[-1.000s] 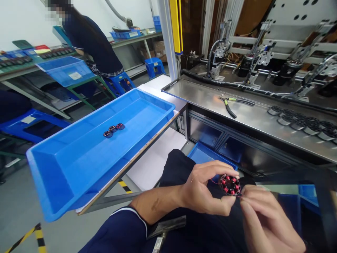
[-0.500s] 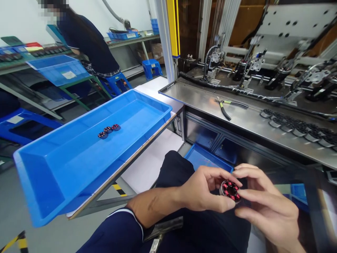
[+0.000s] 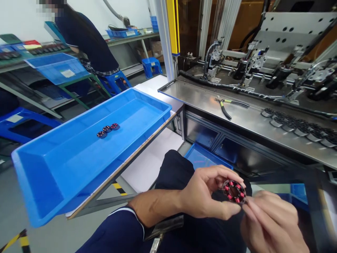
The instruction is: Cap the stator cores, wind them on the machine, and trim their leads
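My left hand [image 3: 210, 193] grips a motor stator [image 3: 234, 192] between thumb and fingers, above my lap. The stator is a dark ring with red wire coils inside, and its open face is turned up toward me. My right hand [image 3: 271, 218] is closed in a pinch at the stator's lower right rim. Whatever lies between those fingertips is too small to make out. Three similar stators [image 3: 107, 129] with red windings lie in a row in the big blue tray [image 3: 79, 175] at my left.
Green-handled cutters [image 3: 225, 105] lie on the steel machine ledge [image 3: 195, 95], left of several dark stators [image 3: 300, 128]. Behind the ledge stand machine fixtures [image 3: 252, 65]. A blue bin [image 3: 202, 158] sits below. A co-worker [image 3: 86, 45] sits at a bench at far left.
My right hand's fingers, spread around the stator before, have come together in a pinch at its lower right rim. The stator has turned to face me more fully.
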Demonstrator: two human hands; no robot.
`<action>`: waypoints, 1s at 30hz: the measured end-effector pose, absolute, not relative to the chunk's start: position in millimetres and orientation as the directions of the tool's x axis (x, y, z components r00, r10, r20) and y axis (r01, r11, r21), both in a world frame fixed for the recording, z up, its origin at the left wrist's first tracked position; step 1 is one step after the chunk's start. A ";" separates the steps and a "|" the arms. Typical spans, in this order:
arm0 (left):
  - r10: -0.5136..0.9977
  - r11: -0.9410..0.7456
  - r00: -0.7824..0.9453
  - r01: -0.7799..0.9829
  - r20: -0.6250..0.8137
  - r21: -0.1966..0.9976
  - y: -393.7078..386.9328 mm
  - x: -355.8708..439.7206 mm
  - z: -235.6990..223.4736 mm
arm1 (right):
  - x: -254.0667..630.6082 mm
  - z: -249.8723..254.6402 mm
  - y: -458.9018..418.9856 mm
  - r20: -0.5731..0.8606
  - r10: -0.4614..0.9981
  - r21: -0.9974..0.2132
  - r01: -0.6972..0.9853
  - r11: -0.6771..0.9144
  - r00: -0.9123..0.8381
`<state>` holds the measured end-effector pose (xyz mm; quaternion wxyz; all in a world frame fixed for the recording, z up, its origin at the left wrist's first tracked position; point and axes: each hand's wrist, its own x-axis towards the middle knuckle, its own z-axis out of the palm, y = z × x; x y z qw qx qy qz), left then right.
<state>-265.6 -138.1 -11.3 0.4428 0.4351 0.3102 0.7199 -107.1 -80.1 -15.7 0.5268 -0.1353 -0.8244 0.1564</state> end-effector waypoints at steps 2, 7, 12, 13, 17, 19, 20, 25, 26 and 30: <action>0.800 -0.579 -0.322 -0.194 0.506 0.792 -136.5 -262.5 -12.2 | -113.5 -21.3 -84.0 0.811 0.450 -0.466 0.052 0.883 -0.374; 0.660 -0.656 -0.404 0.100 0.633 0.748 -136.6 -258.3 -15.2 | -140.3 -20.5 -94.3 0.772 0.619 -0.632 -0.067 0.772 -0.144; 0.729 -0.602 -0.382 0.039 0.568 0.798 -139.4 -260.2 -19.9 | -144.9 -23.1 -93.9 0.738 0.657 -0.671 -0.070 0.738 -0.153; 0.785 -0.554 -0.346 -0.020 0.515 0.832 -139.8 -263.0 -19.7 | -141.8 -24.7 -91.0 0.757 0.624 -0.642 -0.040 0.766 -0.195; 0.964 -0.266 -0.051 -0.168 0.261 0.949 -141.2 -279.5 -16.2 | -129.3 -27.7 -80.3 0.766 0.570 -0.589 0.031 0.808 -0.298; 0.973 -0.198 0.062 -0.269 0.222 0.942 -141.2 -285.2 -16.2 | -127.4 -26.0 -78.8 0.759 0.573 -0.594 0.031 0.804 -0.311; 0.971 -0.182 0.089 -0.331 0.222 0.926 -140.9 -286.6 -17.3 | -127.5 -24.6 -79.0 0.754 0.574 -0.595 0.039 0.803 -0.321; 0.970 -0.159 0.092 -0.461 0.225 0.873 -137.1 -286.1 -27.4 | -129.8 -18.1 -80.5 0.752 0.580 -0.581 0.100 0.808 -0.314; 0.968 -0.158 0.097 -0.480 0.231 0.863 -136.5 -286.0 -28.7 | -129.3 -17.9 -80.0 0.758 0.577 -0.577 0.100 0.811 -0.304; 0.952 -0.209 0.073 -0.547 0.296 0.810 -136.4 -287.1 -26.2 | -125.7 -18.9 -76.4 0.727 0.622 -0.631 0.074 0.772 -0.292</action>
